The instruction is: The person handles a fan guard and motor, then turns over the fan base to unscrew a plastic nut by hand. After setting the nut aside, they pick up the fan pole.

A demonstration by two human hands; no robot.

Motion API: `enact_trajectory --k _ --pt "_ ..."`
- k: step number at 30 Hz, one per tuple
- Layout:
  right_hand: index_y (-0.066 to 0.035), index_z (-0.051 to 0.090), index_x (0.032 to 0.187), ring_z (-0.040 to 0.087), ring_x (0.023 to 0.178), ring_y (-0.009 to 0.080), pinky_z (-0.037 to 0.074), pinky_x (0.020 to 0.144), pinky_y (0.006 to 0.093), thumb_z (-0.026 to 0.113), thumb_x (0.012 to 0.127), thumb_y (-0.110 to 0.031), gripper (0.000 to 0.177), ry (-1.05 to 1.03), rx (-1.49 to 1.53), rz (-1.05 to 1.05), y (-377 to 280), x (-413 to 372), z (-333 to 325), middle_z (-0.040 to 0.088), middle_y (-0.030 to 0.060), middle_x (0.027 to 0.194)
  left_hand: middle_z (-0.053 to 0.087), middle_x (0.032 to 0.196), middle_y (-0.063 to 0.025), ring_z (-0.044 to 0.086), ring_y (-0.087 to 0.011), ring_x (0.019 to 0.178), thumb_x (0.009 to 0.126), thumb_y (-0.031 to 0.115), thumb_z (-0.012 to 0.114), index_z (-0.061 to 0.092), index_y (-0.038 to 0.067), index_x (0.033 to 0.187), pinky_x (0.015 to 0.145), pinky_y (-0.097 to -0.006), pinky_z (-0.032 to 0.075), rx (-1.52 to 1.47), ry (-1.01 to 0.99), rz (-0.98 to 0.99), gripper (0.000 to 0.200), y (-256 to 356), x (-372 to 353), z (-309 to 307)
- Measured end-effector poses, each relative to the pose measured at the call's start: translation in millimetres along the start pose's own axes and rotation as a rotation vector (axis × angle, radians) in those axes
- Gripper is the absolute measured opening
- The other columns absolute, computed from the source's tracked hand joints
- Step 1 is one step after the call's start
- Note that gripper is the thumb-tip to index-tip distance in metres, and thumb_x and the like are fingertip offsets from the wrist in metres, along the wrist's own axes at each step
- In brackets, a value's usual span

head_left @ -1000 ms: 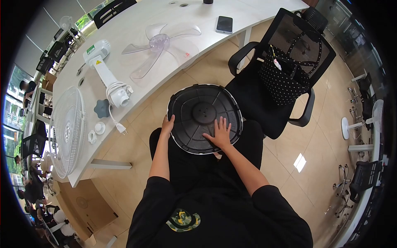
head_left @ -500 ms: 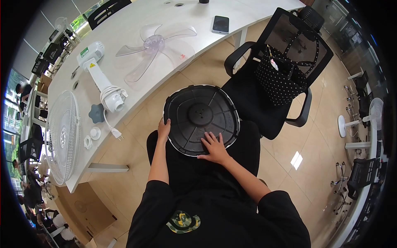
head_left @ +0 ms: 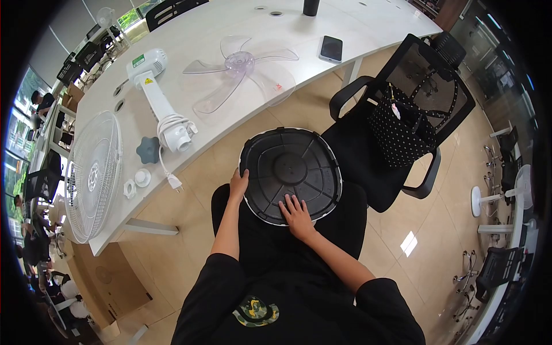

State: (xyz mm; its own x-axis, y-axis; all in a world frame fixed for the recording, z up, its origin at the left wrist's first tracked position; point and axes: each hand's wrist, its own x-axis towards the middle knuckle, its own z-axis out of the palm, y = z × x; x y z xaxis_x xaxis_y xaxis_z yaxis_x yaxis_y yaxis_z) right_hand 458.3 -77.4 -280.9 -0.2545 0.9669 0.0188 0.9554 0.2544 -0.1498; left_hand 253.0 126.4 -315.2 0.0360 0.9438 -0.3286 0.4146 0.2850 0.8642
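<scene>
The white table point(head_left: 190, 34) is curving away leftward, bare floor point(head_left: 215, 167) opening between its edge and the black base point(head_left: 290, 167), which is sitting on the lap point(head_left: 349, 221), close by the chair point(head_left: 359, 155). The left hand point(head_left: 239, 185) is curling onto its rim; the right hand point(head_left: 299, 221) is lying open, flat against it. The motor point(head_left: 156, 59) is showing green point(head_left: 138, 60) and yellow labels point(head_left: 148, 81), too small for reading.

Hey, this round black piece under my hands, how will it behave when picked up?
The round black piece is probably stiff, given its radiating ribs, which may also aid grip. With its broad, rounded outline, it might roll if stood on edge.
</scene>
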Motion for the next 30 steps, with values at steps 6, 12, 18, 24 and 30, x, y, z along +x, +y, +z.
enact_trajectory --k 6,12,18,24,30 --pt "-0.009 0.040 0.155 0.036 0.147 0.0420 0.035 0.114 0.0615 0.065 0.086 -0.010 0.073 0.018 0.015 -0.009 -1.3 -0.2 -3.3 0.036 0.0220 0.160 0.051 0.150 -0.0244 0.047 -0.0359 0.141 0.106 0.061 0.034 0.044 -0.005 0.149 0.115 -0.0394 0.038 -0.218 -0.031 -0.068 0.080 -13.0 12.1 -0.5" --pt "-0.010 0.039 0.155 0.036 0.147 0.0433 0.035 0.115 0.0599 0.066 0.082 -0.006 0.078 -0.061 0.041 -0.004 -2.9 0.6 -15.8 0.033 0.0221 0.161 0.053 0.148 -0.0195 0.052 -0.0309 0.136 0.109 0.055 0.029 0.044 -0.004 0.150 0.113 -0.0383 0.040 -0.677 -0.092 -0.213 0.074 -17.8 14.6 -1.2" --pt "-0.010 0.040 0.154 0.037 0.147 0.0431 0.036 0.114 0.0608 0.067 0.079 -0.003 0.080 -0.107 0.145 -0.004 -5.5 5.0 -38.1 0.034 0.0231 0.161 0.061 0.136 -0.0183 0.061 -0.0304 0.122 0.108 0.037 0.029 0.053 0.003 0.138 0.107 -0.0438 0.047 -1.130 -0.186 -0.379 0.051 -22.0 18.6 -24.1" --pt "-0.011 0.039 0.155 0.039 0.146 0.0428 0.040 0.114 0.0575 0.069 0.070 0.002 0.091 -0.104 0.232 -0.030 1.8 6.8 -58.4 0.035 0.0219 0.161 0.066 0.128 -0.0219 0.066 -0.0380 0.114 0.105 0.025 0.040 0.060 -0.006 0.131 0.101 -0.0499 0.055 -1.173 -0.088 -0.436 0.045 -29.8 -3.1 15.5" --pt "-0.017 0.040 0.155 0.051 0.138 0.0369 0.052 0.104 0.0472 0.064 0.073 0.001 0.088 -0.190 0.200 -0.094 13.6 21.2 -72.0 0.043 0.0140 0.158 0.067 0.128 -0.0200 0.067 -0.0344 0.114 0.106 0.030 0.046 0.059 -0.006 0.132 0.099 -0.0455 0.056 -1.522 -0.605 -0.193 0.047 -1.1 -48.1 67.4"
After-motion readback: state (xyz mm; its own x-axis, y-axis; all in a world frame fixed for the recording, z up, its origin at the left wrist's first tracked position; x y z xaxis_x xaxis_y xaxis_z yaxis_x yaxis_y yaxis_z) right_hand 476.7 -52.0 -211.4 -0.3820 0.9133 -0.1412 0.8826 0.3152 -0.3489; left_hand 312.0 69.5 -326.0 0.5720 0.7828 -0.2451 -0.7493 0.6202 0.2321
